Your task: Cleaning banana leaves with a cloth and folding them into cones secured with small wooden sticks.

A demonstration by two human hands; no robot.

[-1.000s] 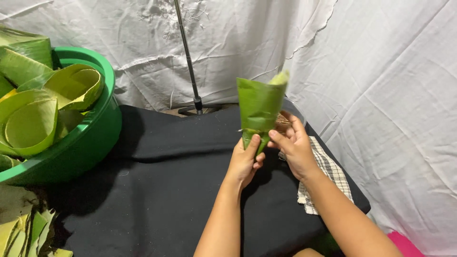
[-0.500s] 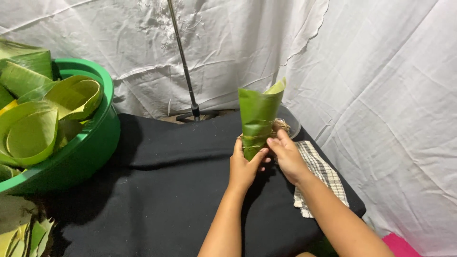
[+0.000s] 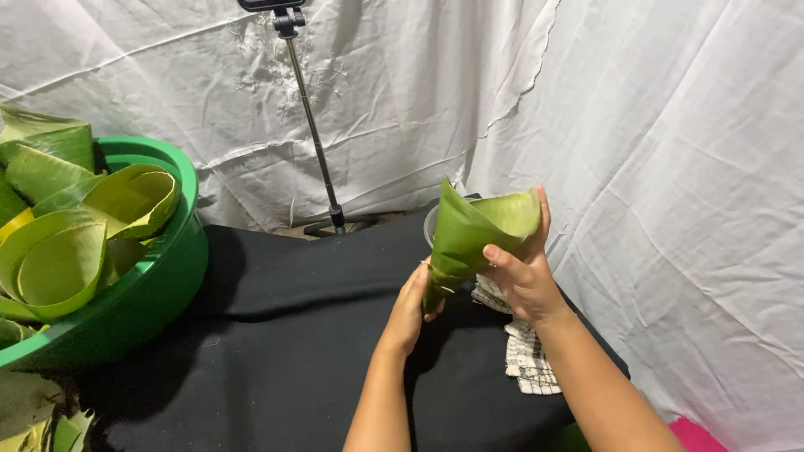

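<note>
Wrinkled white cloth (image 3: 636,125) hangs as a backdrop behind and to the right of the hands, a black-covered table (image 3: 276,335) spreads beneath them, and a thin metal stand pole (image 3: 314,134) rises from the table's far edge, beyond the hands.

We see a big green tub (image 3: 172,289) on the left, full of rolled green leaves (image 3: 59,264). It sits on a black cloth (image 3: 276,335), and a checked towel (image 3: 528,360) lies near the right edge. Behind stand a thin metal stand (image 3: 314,134) and a white sheet (image 3: 670,167).
</note>
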